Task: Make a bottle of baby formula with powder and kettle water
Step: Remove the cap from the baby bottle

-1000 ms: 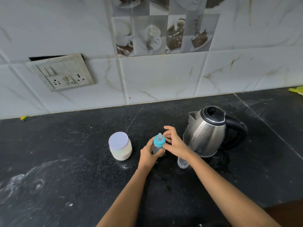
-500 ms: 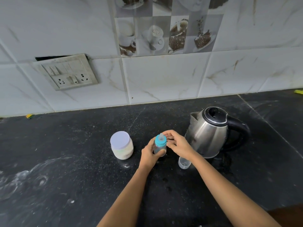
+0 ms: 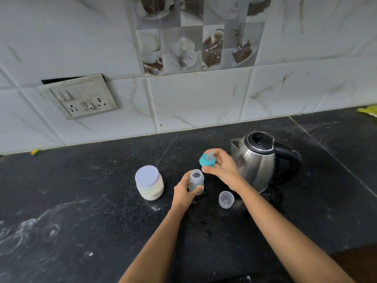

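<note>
Fingers [image 3: 199, 187] of our left hand [image 3: 183, 193] are wrapping closed around the baby bottle [image 3: 196, 180], which is standing upright on the table [image 3: 81, 201] with its mouth uncovered. Fingers of our right hand [image 3: 222, 168] are pinching shut on the teal nipple cap [image 3: 207, 160], holding it tilted just above and beside the bottle mouth, apart from it.

The bottle is looking empty, so we are judging that neither powder nor water is in yet. The powder jar [image 3: 150, 183] is sitting just left of the bottle with its pale lid on. The steel kettle [image 3: 259, 160] is standing to the right, lid down, spout facing the hands. A small clear cup [image 3: 226, 199] is resting between bottle and kettle, nearer us.

Risks we are noting:
- The nipple is hanging in bare fingers; setting it teat-down on this table would be dirtying it.
- The bottle is narrow and light, and a loosened left grip during pouring could be tipping it.
- The kettle wall is lying close to our right wrist; if the water is hot, a brush could be scalding.
- The bottle mouth is small, so powder may be spilling.

The table is black speckled stone, showing white smears at the left and dark wet-looking spots near us. Behind it, marbled white tiles are carrying a switch-and-socket plate [image 3: 81, 97] and a panel of coffee-cup picture tiles [image 3: 195, 48].
</note>
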`<state>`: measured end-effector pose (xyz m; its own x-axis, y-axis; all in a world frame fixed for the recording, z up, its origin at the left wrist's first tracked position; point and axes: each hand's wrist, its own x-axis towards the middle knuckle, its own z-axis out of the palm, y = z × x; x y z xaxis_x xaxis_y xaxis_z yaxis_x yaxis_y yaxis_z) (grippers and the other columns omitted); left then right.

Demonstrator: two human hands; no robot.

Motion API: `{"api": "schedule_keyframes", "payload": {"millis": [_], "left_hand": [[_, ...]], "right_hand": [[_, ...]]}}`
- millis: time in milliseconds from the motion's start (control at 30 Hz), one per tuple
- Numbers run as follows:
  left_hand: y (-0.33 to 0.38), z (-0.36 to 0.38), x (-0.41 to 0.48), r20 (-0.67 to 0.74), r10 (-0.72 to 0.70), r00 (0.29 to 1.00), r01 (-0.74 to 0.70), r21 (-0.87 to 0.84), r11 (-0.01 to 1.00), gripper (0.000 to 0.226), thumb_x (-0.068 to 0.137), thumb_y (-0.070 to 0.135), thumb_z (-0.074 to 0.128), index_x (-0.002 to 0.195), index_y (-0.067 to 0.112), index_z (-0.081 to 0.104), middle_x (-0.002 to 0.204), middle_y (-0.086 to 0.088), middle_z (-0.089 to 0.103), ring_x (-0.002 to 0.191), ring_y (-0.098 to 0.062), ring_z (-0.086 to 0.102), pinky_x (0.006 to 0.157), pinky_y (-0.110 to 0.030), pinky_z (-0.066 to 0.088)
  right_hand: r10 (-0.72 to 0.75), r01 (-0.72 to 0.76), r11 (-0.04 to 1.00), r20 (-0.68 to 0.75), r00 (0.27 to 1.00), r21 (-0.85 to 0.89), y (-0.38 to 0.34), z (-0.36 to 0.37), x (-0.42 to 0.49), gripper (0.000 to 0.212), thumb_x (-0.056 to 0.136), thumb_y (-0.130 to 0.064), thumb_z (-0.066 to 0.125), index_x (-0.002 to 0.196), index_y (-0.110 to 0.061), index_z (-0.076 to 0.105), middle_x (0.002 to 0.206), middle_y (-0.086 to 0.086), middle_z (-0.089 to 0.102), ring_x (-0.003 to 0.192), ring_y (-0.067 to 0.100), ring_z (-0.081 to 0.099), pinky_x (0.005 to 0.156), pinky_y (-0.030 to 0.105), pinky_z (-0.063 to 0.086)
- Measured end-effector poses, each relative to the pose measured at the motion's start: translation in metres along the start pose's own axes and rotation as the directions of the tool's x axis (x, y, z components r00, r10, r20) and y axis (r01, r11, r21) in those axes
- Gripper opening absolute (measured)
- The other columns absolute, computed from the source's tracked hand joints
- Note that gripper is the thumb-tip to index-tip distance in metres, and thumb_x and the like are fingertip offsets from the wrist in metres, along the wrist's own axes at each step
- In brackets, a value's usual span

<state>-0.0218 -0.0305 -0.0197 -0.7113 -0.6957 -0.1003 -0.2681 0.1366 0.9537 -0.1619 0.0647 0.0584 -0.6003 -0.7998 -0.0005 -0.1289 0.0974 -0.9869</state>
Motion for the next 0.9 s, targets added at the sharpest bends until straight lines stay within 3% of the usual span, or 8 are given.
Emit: {"api": "schedule_keyframes", "payload": {"millis": [100,233,333,400,533,667,800,900], "left_hand": [[0.002,-0.001,0.000,0.007,-0.014,1.000,0.013,0.049,0.999,0.058,0.081,0.020,0.074,0.124,0.045,0.043,0.124,0.016,0.055,0.114,-0.003,0.050,0.085,-0.010,0.035],[0.001,-0.001,-0.001,0.006,-0.032,0.999,0.031,0.093,0.995,0.075,0.078,0.025,0.076,0.140,0.034,0.034,0.135,0.009,0.052,0.121,-0.010,0.048,0.098,-0.023,0.037],[0.000,0.004,-0.007,-0.074,-0.067,0.995,0.074,0.099,0.992,0.095,0.072,0.029,0.081,0.148,0.022,0.024,0.145,0.002,0.042,0.131,-0.016,0.041,0.108,-0.033,0.034],[-0.001,0.012,-0.018,-0.182,-0.100,0.978,0.114,0.067,0.991,0.093,0.069,0.029,0.084,0.143,0.016,0.029,0.143,0.000,0.042,0.128,-0.016,0.042,0.107,-0.034,0.036],[-0.009,0.032,-0.049,-0.328,-0.030,0.944,0.061,0.085,0.995,0.059,0.068,0.027,0.084,0.107,0.022,0.040,0.106,0.006,0.044,0.096,-0.013,0.049,0.085,-0.028,0.046],[-0.013,0.054,-0.068,-0.180,0.043,0.983,0.002,0.242,0.970,0.051,0.072,0.036,0.078,0.109,0.029,0.045,0.103,0.015,0.050,0.089,-0.007,0.052,0.074,-0.023,0.046],[-0.004,0.068,-0.061,-0.002,0.057,0.998,-0.052,0.362,0.931,0.069,0.074,0.040,0.075,0.134,0.030,0.042,0.119,0.015,0.052,0.100,-0.002,0.053,0.084,-0.025,0.048],[0.001,0.075,-0.052,0.065,0.048,0.997,-0.070,0.393,0.917,0.070,0.075,0.038,0.075,0.137,0.027,0.043,0.121,0.011,0.055,0.108,-0.007,0.053,0.088,-0.029,0.049]], "right_hand": [[-0.007,0.003,0.997,-0.049,0.999,-0.081,-0.009,-0.019,-0.014,0.054,0.069,-0.009,0.085,0.115,-0.027,0.062,0.117,-0.006,0.066,0.107,0.011,0.065,0.094,0.031,0.054],[-0.070,0.059,0.906,-0.011,0.997,-0.419,-0.016,-0.042,-0.039,0.054,0.078,-0.016,0.079,0.128,-0.027,0.061,0.116,-0.009,0.055,0.104,0.008,0.058,0.084,0.007,0.046],[-0.025,0.081,0.777,0.098,0.995,-0.624,-0.014,-0.052,-0.054,0.062,0.079,-0.019,0.076,0.137,-0.024,0.054,0.118,-0.006,0.046,0.109,0.008,0.048,0.096,0.018,0.042],[0.019,0.093,0.680,0.144,0.989,-0.727,-0.011,-0.056,-0.061,0.060,0.079,-0.020,0.076,0.133,-0.024,0.051,0.119,-0.006,0.046,0.111,0.008,0.044,0.094,0.022,0.042],[0.060,0.090,0.582,0.153,0.986,-0.808,-0.005,-0.057,-0.064,0.045,0.074,-0.018,0.078,0.106,-0.026,0.047,0.109,-0.007,0.047,0.096,0.007,0.046,0.069,0.015,0.040],[0.109,0.108,0.549,0.199,0.974,-0.829,0.010,-0.050,-0.060,0.046,0.073,-0.021,0.078,0.112,-0.024,0.053,0.113,-0.006,0.047,0.105,0.011,0.044,0.080,0.020,0.043],[0.148,0.084,0.559,0.199,0.969,-0.825,0.023,-0.043,-0.060,0.051,0.076,-0.023,0.078,0.121,-0.024,0.055,0.120,-0.006,0.046,0.110,0.008,0.044,0.085,0.021,0.042],[0.184,0.047,0.569,0.183,0.966,-0.821,0.030,-0.039,-0.060,0.055,0.076,-0.020,0.079,0.126,-0.024,0.055,0.122,-0.005,0.049,0.116,0.010,0.044,0.095,0.028,0.045]]}}
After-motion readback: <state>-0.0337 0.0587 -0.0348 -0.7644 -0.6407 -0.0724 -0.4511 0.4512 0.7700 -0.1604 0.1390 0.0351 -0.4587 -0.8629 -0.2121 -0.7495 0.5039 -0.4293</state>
